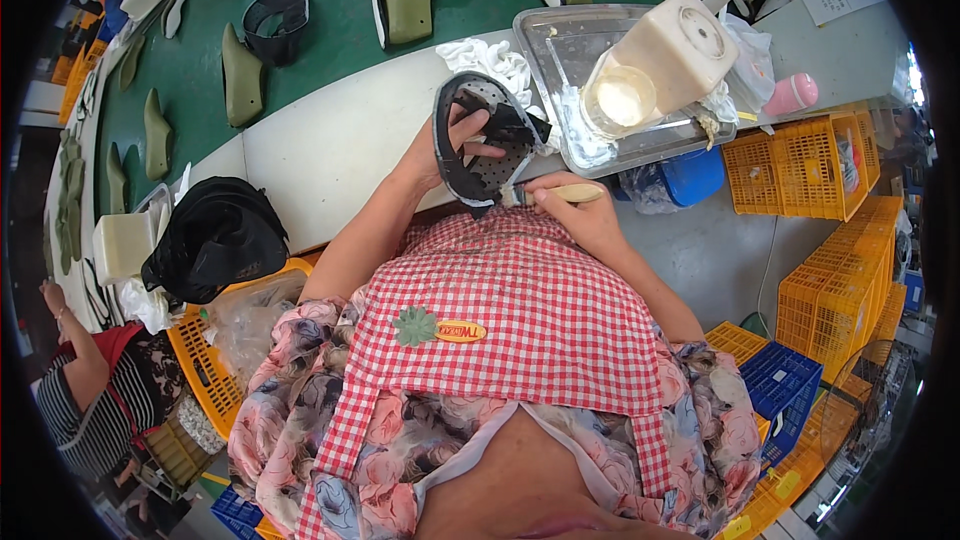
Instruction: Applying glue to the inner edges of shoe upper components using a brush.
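My left hand (432,152) grips a black shoe upper (514,152) with perforated lining, its fingers reaching into the opening. The upper is held up in front of my apron, over the near edge of the pale worktop. In my right hand (580,212) is a brush (576,192) with a light wooden handle. Its bristles touch or nearly touch the lower right edge of the upper. To the right, a clear cup of white liquid (622,102) stands in a smeared metal tray (535,35), against a cream plastic jug (685,40).
Olive shoe lasts (241,80) and black uppers (277,22) sit on a green surface (320,60) beyond the worktop. A black pile of uppers (215,240) lies left. White cloth (488,60) touches the tray. Yellow crates (800,165) stand right; another person (85,370) is at far left.
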Demonstrator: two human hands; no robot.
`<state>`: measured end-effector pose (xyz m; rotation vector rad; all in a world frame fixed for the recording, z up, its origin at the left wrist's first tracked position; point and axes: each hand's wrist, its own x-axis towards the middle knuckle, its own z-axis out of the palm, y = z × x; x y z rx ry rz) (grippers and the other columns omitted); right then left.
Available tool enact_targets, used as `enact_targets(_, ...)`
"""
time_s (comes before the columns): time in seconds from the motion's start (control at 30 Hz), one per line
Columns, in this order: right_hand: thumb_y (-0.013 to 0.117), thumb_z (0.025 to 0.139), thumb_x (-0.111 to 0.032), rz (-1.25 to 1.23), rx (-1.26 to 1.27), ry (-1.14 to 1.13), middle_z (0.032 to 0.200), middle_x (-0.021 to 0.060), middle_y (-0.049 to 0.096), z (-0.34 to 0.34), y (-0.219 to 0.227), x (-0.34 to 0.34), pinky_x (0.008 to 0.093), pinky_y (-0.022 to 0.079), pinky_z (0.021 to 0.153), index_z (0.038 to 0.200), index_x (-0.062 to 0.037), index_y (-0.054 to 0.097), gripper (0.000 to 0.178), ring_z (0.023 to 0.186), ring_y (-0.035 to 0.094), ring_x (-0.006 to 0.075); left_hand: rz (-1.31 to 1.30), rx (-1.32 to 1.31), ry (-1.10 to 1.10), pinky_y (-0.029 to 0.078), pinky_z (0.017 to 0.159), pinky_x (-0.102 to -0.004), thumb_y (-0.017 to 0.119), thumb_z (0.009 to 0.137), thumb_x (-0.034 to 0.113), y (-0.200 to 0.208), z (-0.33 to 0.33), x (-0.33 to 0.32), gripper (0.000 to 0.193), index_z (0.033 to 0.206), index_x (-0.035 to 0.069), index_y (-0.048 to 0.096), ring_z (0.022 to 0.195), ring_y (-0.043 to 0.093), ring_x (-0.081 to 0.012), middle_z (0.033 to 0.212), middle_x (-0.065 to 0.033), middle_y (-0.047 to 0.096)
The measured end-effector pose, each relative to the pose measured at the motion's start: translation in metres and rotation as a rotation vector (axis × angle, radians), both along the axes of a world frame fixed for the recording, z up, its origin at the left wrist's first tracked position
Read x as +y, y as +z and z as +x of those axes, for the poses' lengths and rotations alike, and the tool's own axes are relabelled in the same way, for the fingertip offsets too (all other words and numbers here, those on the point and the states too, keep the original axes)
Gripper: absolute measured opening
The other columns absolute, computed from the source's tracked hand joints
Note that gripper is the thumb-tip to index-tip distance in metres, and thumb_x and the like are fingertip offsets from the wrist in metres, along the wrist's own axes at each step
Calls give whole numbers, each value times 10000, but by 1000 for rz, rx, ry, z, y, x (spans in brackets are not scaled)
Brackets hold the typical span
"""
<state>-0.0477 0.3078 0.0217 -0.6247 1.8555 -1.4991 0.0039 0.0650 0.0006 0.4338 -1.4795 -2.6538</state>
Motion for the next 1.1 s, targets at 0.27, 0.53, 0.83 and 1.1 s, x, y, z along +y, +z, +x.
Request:
enact_targets(0.27,667,961,-135,-111,15,165,995,68,722,9,21,7,250,532,778,1118,2,710,214,856,664,114,234,235,-7,513,969,-652,510,1029,431,-10,9,-6,475,1265,18,535,1121,627,-349,1151,-138,614)
enact_targets(0.53,646,964,-113,-225,-125,10,1071,98,710,15,37,25,272,540,826,1119,27,697,215,913,671,143,350,280,-83,442,992,-734,457,1005,579,-3,9,-8,645,1231,-16,560,1177,602,-405,1205,-176,628)
enact_targets(0.83,653,958,-90,-187,141,22,1048,64,716,12,27,24,242,509,805,1107,4,713,186,906,648,102,230,244,94,495,1009,-459,414,975,675,-9,4,-4,805,1249,-62,590,1137,645,-375,1233,-195,661)
enact_targets(1.1,668,945,-86,-182,273,62,1000,49,710,8,28,12,243,491,772,1089,-13,725,172,869,629,94,274,341,182,526,955,-452,414,967,693,-12,-2,-8,769,1142,-15,660,1067,682,-352,1135,-192,703)
